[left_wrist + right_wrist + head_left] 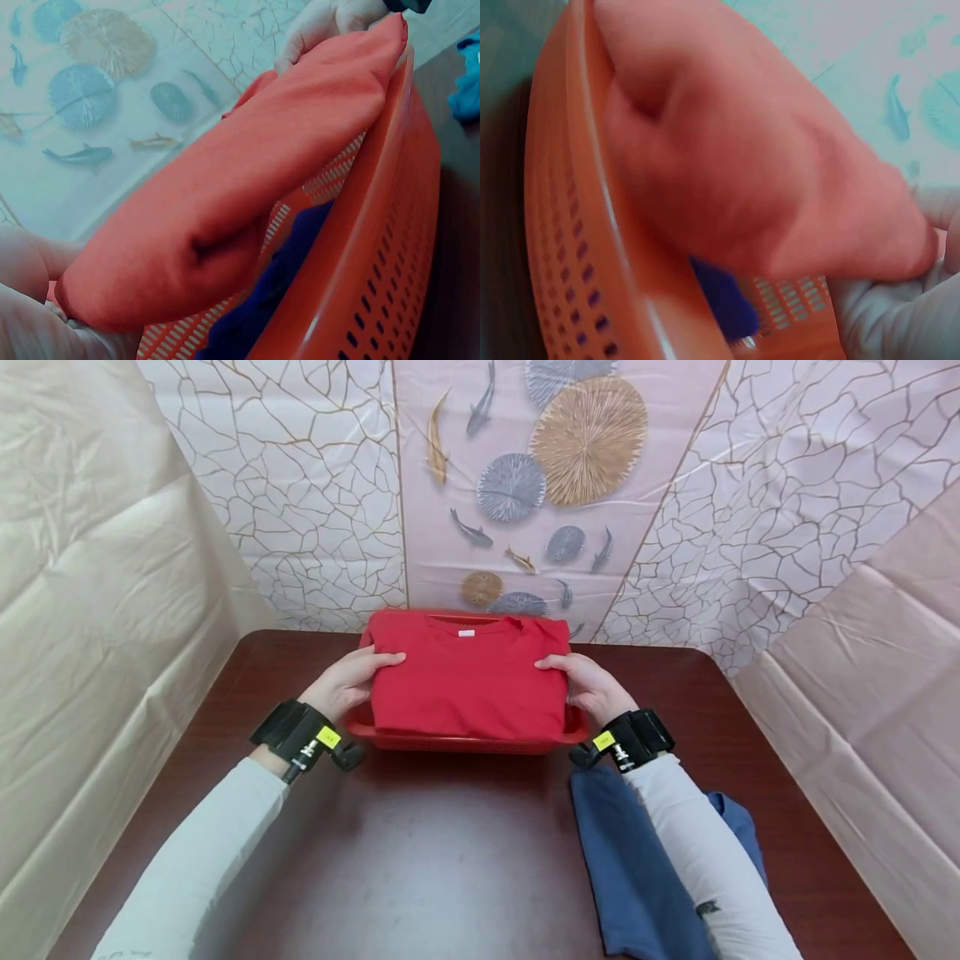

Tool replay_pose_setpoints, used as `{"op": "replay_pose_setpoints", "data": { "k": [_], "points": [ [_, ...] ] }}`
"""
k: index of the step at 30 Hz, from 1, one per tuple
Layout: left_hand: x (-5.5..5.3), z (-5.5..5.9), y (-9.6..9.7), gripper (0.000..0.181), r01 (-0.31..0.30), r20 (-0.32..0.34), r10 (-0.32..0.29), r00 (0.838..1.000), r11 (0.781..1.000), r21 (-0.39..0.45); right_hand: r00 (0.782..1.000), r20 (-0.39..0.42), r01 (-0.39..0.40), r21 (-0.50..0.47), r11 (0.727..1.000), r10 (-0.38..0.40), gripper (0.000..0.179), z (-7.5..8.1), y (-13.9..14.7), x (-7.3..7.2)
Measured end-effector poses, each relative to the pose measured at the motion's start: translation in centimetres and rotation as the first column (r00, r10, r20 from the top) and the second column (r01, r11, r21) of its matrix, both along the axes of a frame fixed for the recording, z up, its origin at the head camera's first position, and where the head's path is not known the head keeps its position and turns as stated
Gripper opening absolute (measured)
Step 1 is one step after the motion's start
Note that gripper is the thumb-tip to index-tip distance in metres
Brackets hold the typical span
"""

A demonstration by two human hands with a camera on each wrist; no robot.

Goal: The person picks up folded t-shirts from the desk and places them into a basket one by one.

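Note:
A folded red T-shirt [468, 685], its white neck label facing up, is held flat over a red plastic basket [465, 744]. My left hand [347, 681] grips its left side, thumb on top and fingers beneath. On the opposite side my right hand [592, 685] pinches the shirt the same way. In the left wrist view the shirt [247, 165] hangs at the basket's rim, above a dark blue cloth [277, 277] lying inside. The right wrist view also shows part of that blue cloth [724, 300] under the shirt.
Blue folded fabric [637, 868] lies on the dark brown table [420, 852] at the right, partly beneath my right forearm. Behind the basket rises a patterned cloth wall [322, 485]. Cream drapes [90, 610] flank the table.

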State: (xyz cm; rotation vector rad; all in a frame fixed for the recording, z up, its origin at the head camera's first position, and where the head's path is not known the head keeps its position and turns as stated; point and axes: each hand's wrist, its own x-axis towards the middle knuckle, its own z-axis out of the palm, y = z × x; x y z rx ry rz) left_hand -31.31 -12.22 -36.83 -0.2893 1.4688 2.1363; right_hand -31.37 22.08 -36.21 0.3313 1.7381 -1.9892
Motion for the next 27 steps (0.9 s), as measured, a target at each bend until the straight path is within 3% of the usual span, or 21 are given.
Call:
{"op": "replay_pose_setpoints", "data": {
  "k": [7, 13, 18, 23, 27],
  "points": [
    [-1.1, -0.6, 0.6, 0.06, 0.008, -0.045, -0.014, 0.999, 0.992, -0.129, 0.999, -0.05, 0.013, 0.105, 0.994, -0.008, 0.058, -0.4, -1.0, -1.0],
    [-1.8, -1.1, 1.7, 0.056, -0.001, -0.089, -0.024, 0.996, 0.964, -0.267, 0.997, -0.066, 0.042, 0.222, 0.974, -0.028, 0.065, -1.1, -1.7, -1.4],
    [-2.3, -2.2, 2.1, 0.055, 0.004, -0.093, -0.038, 0.995, 0.941, -0.339, 0.998, -0.055, 0.037, 0.282, 0.959, -0.022, 0.067, -1.7, -2.3, -1.9],
    [-2.7, -3.2, 2.5, 0.059, 0.018, -0.087, -0.054, 0.995, 0.927, -0.375, 0.998, -0.058, -0.007, 0.352, 0.936, 0.029, 0.067, -2.3, -2.7, -2.0],
    [-3.0, -3.1, 2.6, 0.052, 0.049, -0.081, -0.091, 0.992, 0.905, -0.423, 0.995, -0.068, -0.036, 0.414, 0.909, 0.071, 0.072, -2.2, -2.6, -1.4]
  ]
}}
